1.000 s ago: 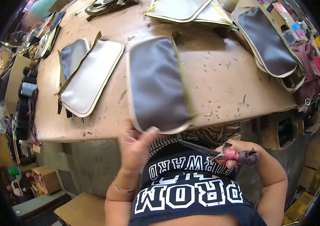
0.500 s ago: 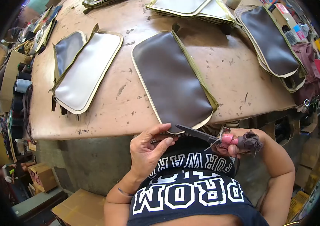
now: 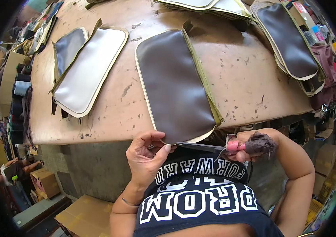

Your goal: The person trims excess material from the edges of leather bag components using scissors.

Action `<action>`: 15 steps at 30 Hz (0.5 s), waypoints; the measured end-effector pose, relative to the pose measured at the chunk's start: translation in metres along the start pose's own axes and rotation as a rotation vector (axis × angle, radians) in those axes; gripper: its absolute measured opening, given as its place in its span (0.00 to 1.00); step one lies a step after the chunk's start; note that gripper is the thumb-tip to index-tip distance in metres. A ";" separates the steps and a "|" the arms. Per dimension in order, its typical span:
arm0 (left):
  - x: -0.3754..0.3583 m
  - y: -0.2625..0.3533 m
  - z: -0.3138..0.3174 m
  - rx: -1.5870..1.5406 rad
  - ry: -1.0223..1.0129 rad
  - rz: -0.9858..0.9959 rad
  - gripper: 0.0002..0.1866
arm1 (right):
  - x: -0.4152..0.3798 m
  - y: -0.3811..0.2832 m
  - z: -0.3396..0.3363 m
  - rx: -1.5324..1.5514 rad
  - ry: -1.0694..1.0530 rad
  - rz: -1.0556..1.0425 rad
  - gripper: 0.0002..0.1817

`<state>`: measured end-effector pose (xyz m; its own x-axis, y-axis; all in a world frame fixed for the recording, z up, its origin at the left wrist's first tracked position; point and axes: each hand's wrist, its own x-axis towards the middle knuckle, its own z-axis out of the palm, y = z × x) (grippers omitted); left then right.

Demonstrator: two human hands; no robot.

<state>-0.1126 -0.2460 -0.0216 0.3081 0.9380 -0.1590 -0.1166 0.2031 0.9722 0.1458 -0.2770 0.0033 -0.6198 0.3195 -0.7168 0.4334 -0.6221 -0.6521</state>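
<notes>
A dark brown panel [image 3: 177, 87] with rounded corners and a pale border lies on the table, its near end at the table's front edge. At its near left corner, my left hand [image 3: 148, 152] pinches the edge between thumb and fingers. My right hand [image 3: 239, 155] grips a pair of scissors [image 3: 201, 147] whose handles are wrapped in pink and dark cloth. The dark blades look nearly closed and run along the panel's near edge, tips close to my left thumb. An olive strip [image 3: 205, 85] lines the panel's right side.
To the left on the table [image 3: 120, 122] lie a white panel [image 3: 91, 71] and a dark one [image 3: 71, 49] partly under it. Stacked brown panels [image 3: 288, 43] sit at the right, white ones [image 3: 231, 10] at the back. Thread spools [image 3: 22, 89] and cardboard boxes [image 3: 83, 217] stand left.
My left hand has shifted left along with the panel's near corner. The scissors have swung flatter and moved left and down to the panel's edge, their blades closer together.
</notes>
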 end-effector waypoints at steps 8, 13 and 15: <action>0.002 0.000 0.002 -0.014 -0.020 0.021 0.14 | 0.001 -0.004 -0.003 0.165 -0.012 0.061 0.24; 0.003 0.000 0.001 -0.026 -0.063 -0.011 0.14 | 0.008 0.003 -0.004 0.369 -0.039 -0.093 0.19; 0.003 0.001 0.000 0.004 -0.076 -0.030 0.14 | 0.011 0.003 -0.004 0.360 -0.068 -0.129 0.18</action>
<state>-0.1118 -0.2435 -0.0212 0.3821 0.9075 -0.1743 -0.1028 0.2292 0.9679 0.1427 -0.2722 -0.0078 -0.7014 0.3712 -0.6085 0.0991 -0.7946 -0.5989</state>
